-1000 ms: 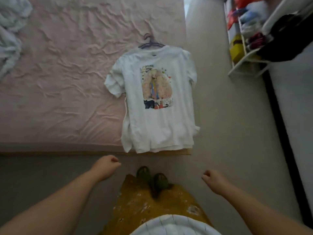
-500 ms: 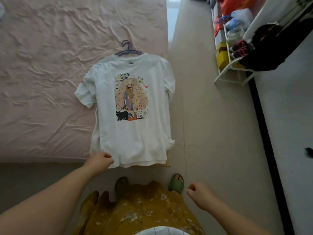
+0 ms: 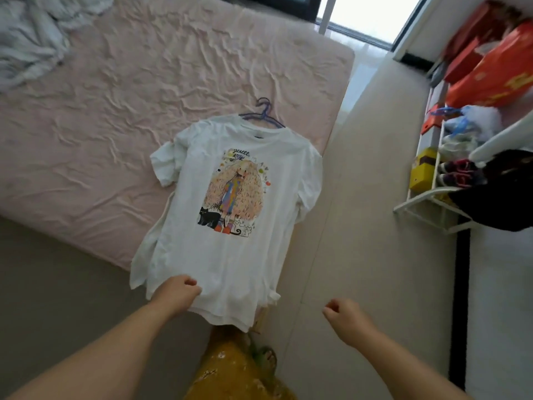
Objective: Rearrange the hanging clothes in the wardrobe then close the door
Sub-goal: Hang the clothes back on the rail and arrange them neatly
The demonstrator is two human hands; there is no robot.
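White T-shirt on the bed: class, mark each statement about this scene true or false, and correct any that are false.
1. The white T-shirt lies on a pink bed. True.
2. The T-shirt is on a red hanger. False: the hanger is blue-purple.
3. The left hand grips the T-shirt near its hem. True.
4. The right hand holds the hanger. False: it is curled above the floor, holding nothing.
5. The T-shirt's front is plain. False: it carries a colourful print with a black cat.
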